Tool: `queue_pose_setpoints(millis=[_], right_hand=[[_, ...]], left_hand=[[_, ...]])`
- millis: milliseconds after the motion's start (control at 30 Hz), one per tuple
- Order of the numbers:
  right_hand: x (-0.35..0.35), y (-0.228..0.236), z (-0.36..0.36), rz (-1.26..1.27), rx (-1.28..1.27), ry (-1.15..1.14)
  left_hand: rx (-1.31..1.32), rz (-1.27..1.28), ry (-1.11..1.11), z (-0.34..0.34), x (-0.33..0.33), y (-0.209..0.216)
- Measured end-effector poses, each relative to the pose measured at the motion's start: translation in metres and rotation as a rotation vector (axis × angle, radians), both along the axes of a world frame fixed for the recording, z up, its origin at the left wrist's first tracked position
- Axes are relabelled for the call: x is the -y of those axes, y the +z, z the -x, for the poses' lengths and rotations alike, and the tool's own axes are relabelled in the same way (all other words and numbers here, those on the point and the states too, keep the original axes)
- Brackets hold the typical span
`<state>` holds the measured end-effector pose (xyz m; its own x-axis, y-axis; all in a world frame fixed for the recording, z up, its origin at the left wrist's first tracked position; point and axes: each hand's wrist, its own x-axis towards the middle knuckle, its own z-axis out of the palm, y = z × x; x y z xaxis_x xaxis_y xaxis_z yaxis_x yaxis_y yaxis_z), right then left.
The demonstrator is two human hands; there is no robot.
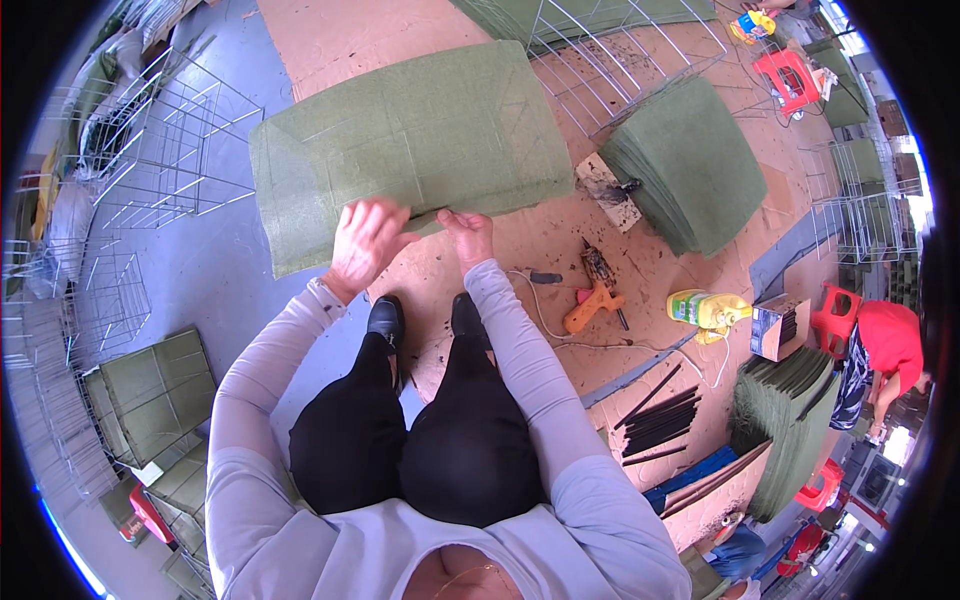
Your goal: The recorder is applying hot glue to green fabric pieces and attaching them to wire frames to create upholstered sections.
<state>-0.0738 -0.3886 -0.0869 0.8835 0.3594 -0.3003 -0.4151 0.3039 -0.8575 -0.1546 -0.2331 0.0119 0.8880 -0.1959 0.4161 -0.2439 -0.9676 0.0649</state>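
At near edge of green sheet [410, 130]: right hand [469, 238] pinches, left hand [366, 246] splays fingers; we'd best keep edge taut.

Your grey-blue floor [215, 225] was partly covered by brown cardboard sheeting [530, 240], blotched with dark spots. Your right shoe [466, 316] stood on that cardboard. To its right lay an orange glue gun [592, 306] with a blackened front, and farther right a yellow bottle [700, 306]. Beyond the gun sat a stack of green sheets [705, 165]. Nearer you, black sticks [660, 424] lay side by side on another cardboard piece [600, 412].
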Motion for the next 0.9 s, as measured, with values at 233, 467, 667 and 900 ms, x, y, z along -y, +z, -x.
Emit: queue_pose_setpoints(millis=[233,467,667,900], right_hand=[[0.001,-0.003,0.002,-0.019,0.006,-0.029],[0.003,0.005,0.002,-0.039,-0.014,-0.011],[-0.001,0.006,0.005,0.003,-0.049,0.107],[-0.008,0.001,0.007,-0.008,-0.026,0.016]], left_hand=[[-0.271,-0.015,0.249,-0.023,0.011,0.001],[-0.310,-0.070,0.311,-0.025,0.014,-0.008],[-0.300,-0.069,0.316,-0.024,0.013,-0.008],[-0.311,-0.043,0.314,-0.024,0.015,-0.007]])
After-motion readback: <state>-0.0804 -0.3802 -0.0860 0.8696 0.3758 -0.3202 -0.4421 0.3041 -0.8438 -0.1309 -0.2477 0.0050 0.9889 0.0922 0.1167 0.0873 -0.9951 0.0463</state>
